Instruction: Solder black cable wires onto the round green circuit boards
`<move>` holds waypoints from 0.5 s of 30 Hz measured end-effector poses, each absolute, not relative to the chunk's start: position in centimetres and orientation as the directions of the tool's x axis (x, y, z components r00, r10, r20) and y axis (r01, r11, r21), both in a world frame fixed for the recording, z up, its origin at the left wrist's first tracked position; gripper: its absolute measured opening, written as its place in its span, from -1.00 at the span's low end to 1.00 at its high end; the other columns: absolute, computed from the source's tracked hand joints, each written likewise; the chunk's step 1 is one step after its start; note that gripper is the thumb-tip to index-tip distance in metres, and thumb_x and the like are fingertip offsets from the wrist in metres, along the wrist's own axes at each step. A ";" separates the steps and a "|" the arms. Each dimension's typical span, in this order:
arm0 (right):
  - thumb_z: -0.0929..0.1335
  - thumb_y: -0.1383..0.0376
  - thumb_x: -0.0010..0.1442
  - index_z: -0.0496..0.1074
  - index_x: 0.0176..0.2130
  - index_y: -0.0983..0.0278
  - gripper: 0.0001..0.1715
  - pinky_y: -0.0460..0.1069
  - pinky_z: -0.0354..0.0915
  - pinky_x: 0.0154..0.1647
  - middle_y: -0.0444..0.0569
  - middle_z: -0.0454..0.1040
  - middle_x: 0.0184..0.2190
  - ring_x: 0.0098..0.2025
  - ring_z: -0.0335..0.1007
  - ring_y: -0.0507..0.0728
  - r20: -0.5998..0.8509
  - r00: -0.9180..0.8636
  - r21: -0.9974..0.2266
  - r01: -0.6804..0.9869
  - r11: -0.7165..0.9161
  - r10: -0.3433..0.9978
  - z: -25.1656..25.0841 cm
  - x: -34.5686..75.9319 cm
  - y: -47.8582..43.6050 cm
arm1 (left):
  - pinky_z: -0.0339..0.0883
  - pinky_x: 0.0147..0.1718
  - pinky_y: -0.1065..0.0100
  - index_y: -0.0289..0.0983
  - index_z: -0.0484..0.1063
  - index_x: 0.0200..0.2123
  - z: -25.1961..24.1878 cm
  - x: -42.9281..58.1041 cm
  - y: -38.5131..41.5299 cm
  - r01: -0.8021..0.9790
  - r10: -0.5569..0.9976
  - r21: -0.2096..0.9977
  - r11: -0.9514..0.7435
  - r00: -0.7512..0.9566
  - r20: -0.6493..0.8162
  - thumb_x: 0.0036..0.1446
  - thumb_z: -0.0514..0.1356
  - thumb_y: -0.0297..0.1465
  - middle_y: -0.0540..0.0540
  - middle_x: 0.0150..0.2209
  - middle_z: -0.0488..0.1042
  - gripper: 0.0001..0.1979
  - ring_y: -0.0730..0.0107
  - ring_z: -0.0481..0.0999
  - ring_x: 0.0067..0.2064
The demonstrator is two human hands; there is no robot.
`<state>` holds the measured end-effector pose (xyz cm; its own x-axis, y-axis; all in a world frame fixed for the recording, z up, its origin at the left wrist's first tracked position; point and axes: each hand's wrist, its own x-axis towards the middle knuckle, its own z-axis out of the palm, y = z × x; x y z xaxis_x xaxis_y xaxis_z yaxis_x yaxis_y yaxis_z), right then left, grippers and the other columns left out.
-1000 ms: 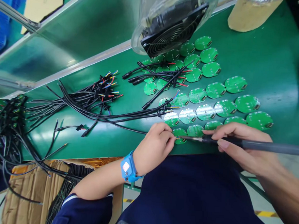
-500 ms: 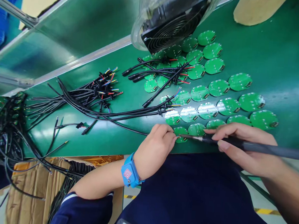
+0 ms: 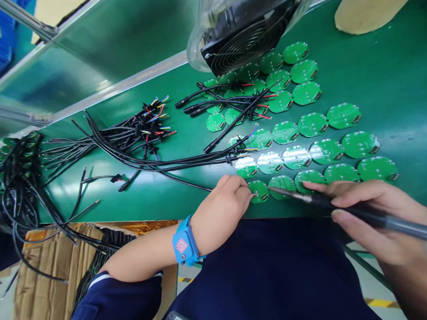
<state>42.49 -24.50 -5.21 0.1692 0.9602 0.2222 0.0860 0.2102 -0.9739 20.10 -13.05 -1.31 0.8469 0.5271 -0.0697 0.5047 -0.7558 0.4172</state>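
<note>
My left hand (image 3: 225,207), with a blue band on the wrist, is closed at the left edge of a small round green circuit board (image 3: 259,188). A thin black cable (image 3: 192,183) runs into its fingers from the left; the pinched end is mostly hidden. In my right hand (image 3: 385,218) is a soldering iron (image 3: 363,213), gripped like a pen. Its metal tip points left and lies over the gap between that board and the neighbouring board (image 3: 281,187).
More green boards (image 3: 327,152) lie in rows on the green table (image 3: 398,70). A black fan (image 3: 249,40) stands behind them. Short black cables (image 3: 235,103) lie across some boards. Cable bundles (image 3: 138,130) and a tangled pile (image 3: 10,185) spread to the left.
The soldering iron's tip has drawn back to the right, away from my left fingertips, and my right hand has moved right with it. My left hand stays almost where it was.
</note>
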 end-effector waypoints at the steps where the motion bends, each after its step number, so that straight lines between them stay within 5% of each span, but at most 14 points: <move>1: 0.37 0.52 0.00 0.37 -0.24 0.25 -0.70 0.30 0.35 0.05 -0.11 0.34 -0.47 -0.33 0.37 0.09 0.239 0.137 -0.967 0.127 0.222 0.961 -5.2 42.5 -24.6 | 0.39 -0.18 0.24 -0.37 0.41 -0.29 -1.4 20.0 -12.9 0.492 0.519 0.436 -0.753 0.852 -0.066 0.24 0.05 -0.43 -0.16 -0.26 0.39 -0.83 0.31 0.36 -0.19; 9: 0.37 0.51 0.02 0.33 -0.22 0.25 -0.70 0.31 0.24 0.18 -0.17 0.35 -0.46 -0.42 0.38 0.01 0.254 -0.026 -0.937 0.242 0.253 0.967 -5.7 42.8 -24.7 | 0.34 -0.12 0.27 -0.28 0.41 -0.21 -3.3 18.6 -11.1 0.168 0.289 0.520 -0.838 0.944 0.160 0.21 0.10 -0.47 -0.11 -0.22 0.41 -0.89 0.35 0.35 -0.15; 15: 0.38 0.51 0.00 0.34 -0.23 0.25 -0.68 0.27 0.22 0.20 -0.20 0.37 -0.49 -0.47 0.37 -0.02 0.331 -0.081 -0.884 0.320 0.339 0.940 -5.3 42.4 -24.4 | 0.36 -0.09 0.26 -0.37 0.38 -0.15 -3.2 18.5 -11.5 0.154 0.251 0.449 -0.880 0.954 0.165 0.19 0.09 -0.53 -0.18 -0.20 0.41 -0.83 0.30 0.31 -0.10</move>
<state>42.42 -24.37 -5.29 -0.0814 0.9401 0.3309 0.3205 0.3391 -0.8845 18.45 -11.46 -3.18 0.9538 0.2510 0.1653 0.1537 -0.8800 0.4494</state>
